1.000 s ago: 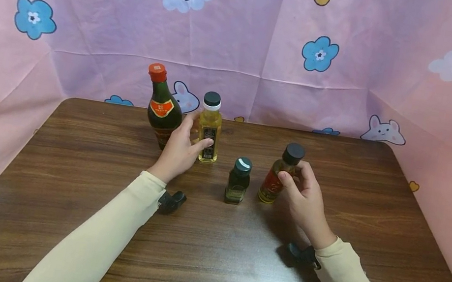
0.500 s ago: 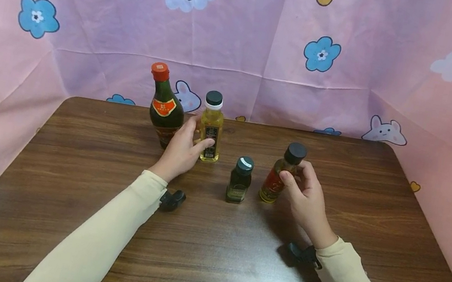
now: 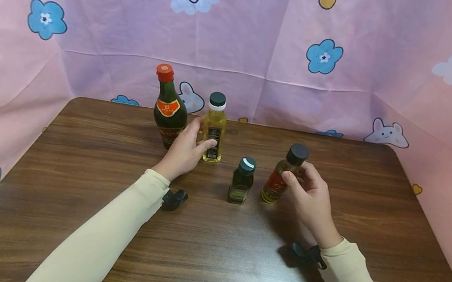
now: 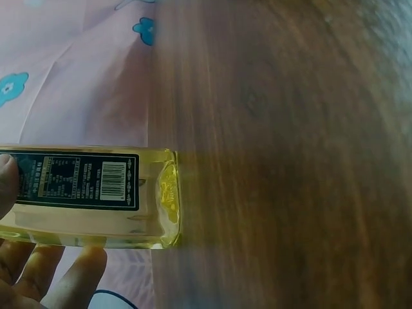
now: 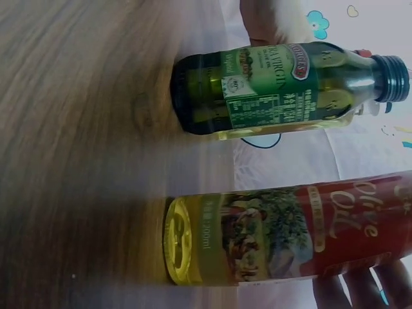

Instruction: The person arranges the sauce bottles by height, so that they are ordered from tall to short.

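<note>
My left hand [image 3: 185, 152] holds a clear bottle of yellow oil [image 3: 215, 132] with a dark green cap. In the left wrist view the thumb lies on its black label, with fingers along the other side. My right hand [image 3: 312, 198] grips an olive oil bottle [image 5: 290, 235] with a red label and black cap, thumb in front, fingers partly hidden behind it. Between the hands stands a small dark green bottle [image 3: 241, 181], labelled extra virgin olive oil in the right wrist view. A taller green bottle [image 3: 169, 114] with a red cap is behind the left hand.
The bottles are on a brown wooden table [image 3: 208, 248]. A pink and purple printed cloth [image 3: 243, 39] hangs along the table's back and sides. Black wrist mounts [image 3: 173, 199] stick out from both cream sleeves.
The head view has swung slightly left, so everything appears a little further right. Both hands keep their holds, and the bottles have not visibly moved on the table.
</note>
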`<state>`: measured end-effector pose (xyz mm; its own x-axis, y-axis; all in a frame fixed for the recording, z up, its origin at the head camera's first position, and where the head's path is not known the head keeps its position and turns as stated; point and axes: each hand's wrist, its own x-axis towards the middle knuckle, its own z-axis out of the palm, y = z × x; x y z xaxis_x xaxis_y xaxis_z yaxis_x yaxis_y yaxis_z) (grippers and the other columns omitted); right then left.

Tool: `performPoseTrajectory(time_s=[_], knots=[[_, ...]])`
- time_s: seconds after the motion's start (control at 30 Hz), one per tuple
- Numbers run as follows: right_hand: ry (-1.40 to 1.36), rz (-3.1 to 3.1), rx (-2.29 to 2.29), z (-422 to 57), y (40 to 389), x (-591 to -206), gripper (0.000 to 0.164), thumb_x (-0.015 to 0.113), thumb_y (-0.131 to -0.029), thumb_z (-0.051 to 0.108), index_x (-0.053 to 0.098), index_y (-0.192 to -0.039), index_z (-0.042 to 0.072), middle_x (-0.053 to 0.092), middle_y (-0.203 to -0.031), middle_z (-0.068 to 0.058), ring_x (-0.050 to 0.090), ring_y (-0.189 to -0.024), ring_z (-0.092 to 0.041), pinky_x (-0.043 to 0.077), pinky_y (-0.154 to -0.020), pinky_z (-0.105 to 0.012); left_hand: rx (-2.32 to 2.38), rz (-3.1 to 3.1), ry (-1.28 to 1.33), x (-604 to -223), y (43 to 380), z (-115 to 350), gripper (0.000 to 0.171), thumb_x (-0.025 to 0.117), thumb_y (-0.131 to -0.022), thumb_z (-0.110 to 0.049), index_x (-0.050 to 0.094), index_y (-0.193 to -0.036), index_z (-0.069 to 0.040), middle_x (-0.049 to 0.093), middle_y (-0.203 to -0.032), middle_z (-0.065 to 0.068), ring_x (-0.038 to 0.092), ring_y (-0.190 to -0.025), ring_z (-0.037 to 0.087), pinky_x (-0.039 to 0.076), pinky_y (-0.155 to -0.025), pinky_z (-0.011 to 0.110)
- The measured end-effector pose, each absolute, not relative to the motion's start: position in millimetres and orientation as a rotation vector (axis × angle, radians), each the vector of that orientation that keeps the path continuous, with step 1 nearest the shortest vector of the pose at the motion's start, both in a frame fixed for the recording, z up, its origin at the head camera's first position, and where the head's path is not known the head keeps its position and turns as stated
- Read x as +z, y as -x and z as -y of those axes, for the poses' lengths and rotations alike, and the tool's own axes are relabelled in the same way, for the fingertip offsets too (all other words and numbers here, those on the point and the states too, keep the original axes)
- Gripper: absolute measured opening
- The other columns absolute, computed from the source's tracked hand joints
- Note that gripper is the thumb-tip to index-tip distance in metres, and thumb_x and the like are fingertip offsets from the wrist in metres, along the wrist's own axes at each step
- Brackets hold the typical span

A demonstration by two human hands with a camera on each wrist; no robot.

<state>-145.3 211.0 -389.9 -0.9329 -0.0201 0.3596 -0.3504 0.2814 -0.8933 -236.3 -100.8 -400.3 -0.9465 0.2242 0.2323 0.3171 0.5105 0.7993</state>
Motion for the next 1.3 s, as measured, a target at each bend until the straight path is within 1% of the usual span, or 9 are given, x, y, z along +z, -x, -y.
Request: performPoseTrajectory(time_s=[0.1,0.3,0.37,0.43,0.63,0.7,1.0,1.13,1.3], knots=[[-0.337,2.299,1.683,-213,145,-388,0.029,0.067,-0.101,0.005,0.065,-0.129,-0.001,0.067,-0.114,0.003,0.066,-0.109,-0.007,0.052,-0.094,-0.018,-1.418,2.65,0.482,-401,237,100,0.067,0.066,-0.103,-0.028,0.033,-0.157,-0.007,0.047,-0.149,0.018,0.048,-0.136,0.034,0.04,-0.113,0.055],[-0.34,2.315,1.663,-215,143,-385,0.029,0.066,-0.101,0.005,0.065,-0.128,-0.003,0.067,-0.116,-0.008,0.065,-0.109,-0.006,0.052,-0.095,-0.018,-1.434,2.656,0.478,-402,238,99,0.065,0.065,-0.103,-0.027,0.034,-0.157,-0.007,0.049,-0.146,0.018,0.049,-0.136,0.033,0.041,-0.114,0.054],[-0.346,2.321,1.646,-216,143,-384,0.028,0.066,-0.101,0.004,0.064,-0.128,-0.004,0.067,-0.116,-0.01,0.065,-0.108,-0.004,0.052,-0.094,-0.018,-1.438,2.659,0.478,-403,238,99,0.064,0.065,-0.104,-0.027,0.035,-0.157,-0.008,0.049,-0.146,0.017,0.049,-0.137,0.033,0.04,-0.114,0.053],[-0.348,2.319,1.639,-217,142,-384,0.028,0.065,-0.101,0.004,0.064,-0.128,-0.005,0.067,-0.115,-0.009,0.065,-0.107,-0.003,0.051,-0.094,-0.017,-1.434,2.669,0.483,-403,238,99,0.063,0.063,-0.104,-0.027,0.034,-0.157,-0.009,0.048,-0.148,0.016,0.047,-0.139,0.032,0.04,-0.115,0.053],[-0.315,2.276,1.654,-220,139,-382,0.028,0.064,-0.102,0.002,0.062,-0.128,-0.006,0.064,-0.113,0.007,0.064,-0.11,-0.003,0.05,-0.096,-0.016,-1.399,2.69,0.496,-403,238,99,0.063,0.061,-0.106,-0.029,0.031,-0.158,-0.01,0.046,-0.151,0.015,0.044,-0.142,0.031,0.037,-0.117,0.054],[-0.306,2.262,1.655,-222,138,-381,0.027,0.064,-0.102,0.002,0.062,-0.127,-0.006,0.064,-0.113,0.009,0.064,-0.111,-0.003,0.05,-0.096,-0.017,-1.398,2.689,0.492,-404,238,99,0.063,0.061,-0.106,-0.029,0.032,-0.158,-0.01,0.046,-0.151,0.015,0.045,-0.141,0.032,0.037,-0.117,0.054],[-0.277,2.267,1.582,-236,140,-373,0.028,0.064,-0.102,0.004,0.063,-0.129,-0.004,0.063,-0.113,0.008,0.064,-0.108,-0.005,0.05,-0.094,-0.015,-1.427,2.662,0.5,-405,240,101,0.062,0.062,-0.105,-0.029,0.033,-0.157,-0.01,0.048,-0.148,0.016,0.046,-0.14,0.032,0.039,-0.115,0.056],[-0.259,2.29,1.553,-241,143,-368,0.03,0.062,-0.104,0.008,0.062,-0.132,-0.002,0.062,-0.116,0.01,0.062,-0.113,-0.004,0.049,-0.097,-0.015,-1.437,2.664,0.495,-406,240,101,0.063,0.062,-0.105,-0.028,0.032,-0.158,-0.01,0.047,-0.149,0.016,0.045,-0.141,0.032,0.038,-0.116,0.056],[-0.293,2.315,1.514,-245,154,-364,0.032,0.062,-0.104,0.008,0.061,-0.134,-0.002,0.06,-0.118,0.008,0.06,-0.117,-0.004,0.047,-0.101,-0.016,-1.437,2.667,0.496,-405,240,102,0.065,0.063,-0.105,-0.028,0.032,-0.159,-0.011,0.047,-0.149,0.015,0.045,-0.141,0.032,0.038,-0.116,0.056]])
